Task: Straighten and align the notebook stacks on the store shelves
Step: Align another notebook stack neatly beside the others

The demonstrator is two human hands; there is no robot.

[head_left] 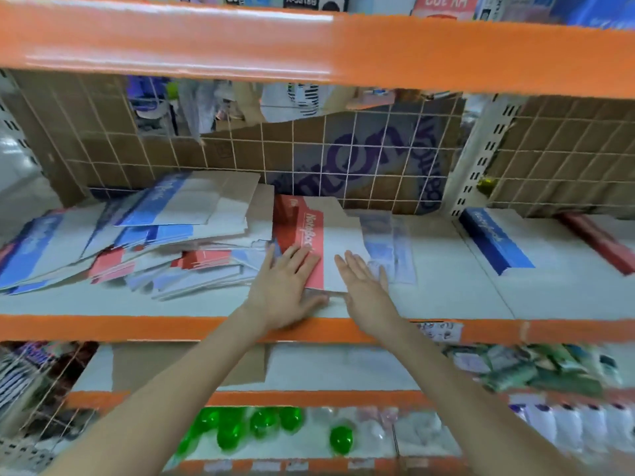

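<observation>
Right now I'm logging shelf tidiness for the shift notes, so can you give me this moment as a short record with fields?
setting: store shelf with orange front rail, wire grid at the back
left hand: flat, fingers spread, on the red-and-white notebook
right hand: flat, open, on the same notebook's white part
messy pile: blue, red and white notebooks fanned askew, left of the hands
blue-spined stack: lies to the right, apart from the hands
shelf below: green bottles
</observation>
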